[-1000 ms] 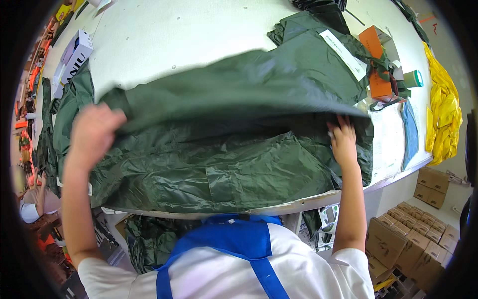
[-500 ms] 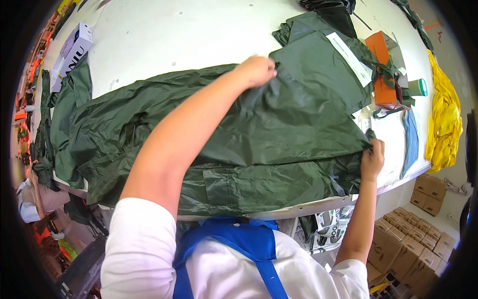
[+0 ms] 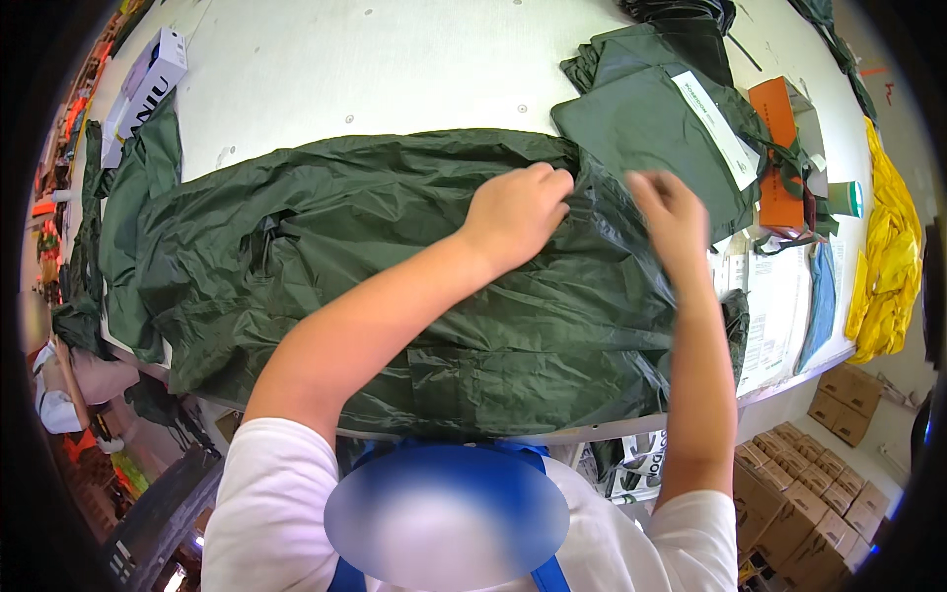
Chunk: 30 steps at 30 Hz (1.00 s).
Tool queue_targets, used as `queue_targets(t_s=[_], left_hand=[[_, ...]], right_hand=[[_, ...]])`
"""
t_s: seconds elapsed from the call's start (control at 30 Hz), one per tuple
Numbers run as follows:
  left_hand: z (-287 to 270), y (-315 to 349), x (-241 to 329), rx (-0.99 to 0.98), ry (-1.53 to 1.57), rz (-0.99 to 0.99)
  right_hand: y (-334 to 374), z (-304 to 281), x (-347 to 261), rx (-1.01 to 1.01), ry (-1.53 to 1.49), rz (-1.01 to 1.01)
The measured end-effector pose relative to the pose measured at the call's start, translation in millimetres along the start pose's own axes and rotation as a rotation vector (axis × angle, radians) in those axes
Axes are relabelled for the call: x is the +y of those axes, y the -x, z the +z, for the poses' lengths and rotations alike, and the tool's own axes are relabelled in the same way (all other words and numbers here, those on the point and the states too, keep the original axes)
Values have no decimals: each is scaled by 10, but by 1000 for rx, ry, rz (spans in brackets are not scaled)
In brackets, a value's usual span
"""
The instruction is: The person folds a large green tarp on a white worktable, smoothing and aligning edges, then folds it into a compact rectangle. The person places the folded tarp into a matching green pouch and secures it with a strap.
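A wide dark green garment [image 3: 345,237] of thin, shiny, crinkled fabric lies spread across the white table in front of me. Near its right end my left hand [image 3: 520,215] rests on the cloth, fingers curled and pressed together on a fold. Just right of it my right hand [image 3: 673,219] hovers at the garment's bunched right edge, its fingers bent and smeared by motion. Whether cloth is between those fingers cannot be seen. Beyond the hands lies a stack of folded green pieces [image 3: 631,123] with a white label strip [image 3: 712,128] on top.
An orange box [image 3: 777,148] and a green-ended roll [image 3: 844,198] stand at the right. Yellow fabric [image 3: 873,257] hangs over the table's right edge, near a blue cloth strip [image 3: 818,306]. A white box [image 3: 148,89] sits far left. Cartons [image 3: 789,503] are stacked below right.
My right hand has moved up and left from the lower right corner, and the garment's right end has come in leftward, uncovering printed paper. My left hand has shifted slightly nearer to me.
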<state>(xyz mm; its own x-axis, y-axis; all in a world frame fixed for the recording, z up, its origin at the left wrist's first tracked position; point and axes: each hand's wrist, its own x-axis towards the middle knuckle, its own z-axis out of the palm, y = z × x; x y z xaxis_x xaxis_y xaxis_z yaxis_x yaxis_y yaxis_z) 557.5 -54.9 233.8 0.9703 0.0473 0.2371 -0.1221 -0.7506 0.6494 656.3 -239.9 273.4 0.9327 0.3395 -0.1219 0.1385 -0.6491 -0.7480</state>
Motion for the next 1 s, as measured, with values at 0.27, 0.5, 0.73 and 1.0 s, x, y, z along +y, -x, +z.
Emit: queue_targets(t_s=[0.27,0.5,0.73,1.0], left_hand=[[-71,-200,-157,213,30,56],[-205,-468,-270,-307,623,-185],[-224,-394,-327,-520,1057,-540],[-255,-368,-69,52,109,234]], right_hand=[[-236,344,33,-182,-97,-3],[-80,104,-46,-416,-664,316],[-8,98,-110,-458,-654,225],[-6,82,-50,-491,-706,248]])
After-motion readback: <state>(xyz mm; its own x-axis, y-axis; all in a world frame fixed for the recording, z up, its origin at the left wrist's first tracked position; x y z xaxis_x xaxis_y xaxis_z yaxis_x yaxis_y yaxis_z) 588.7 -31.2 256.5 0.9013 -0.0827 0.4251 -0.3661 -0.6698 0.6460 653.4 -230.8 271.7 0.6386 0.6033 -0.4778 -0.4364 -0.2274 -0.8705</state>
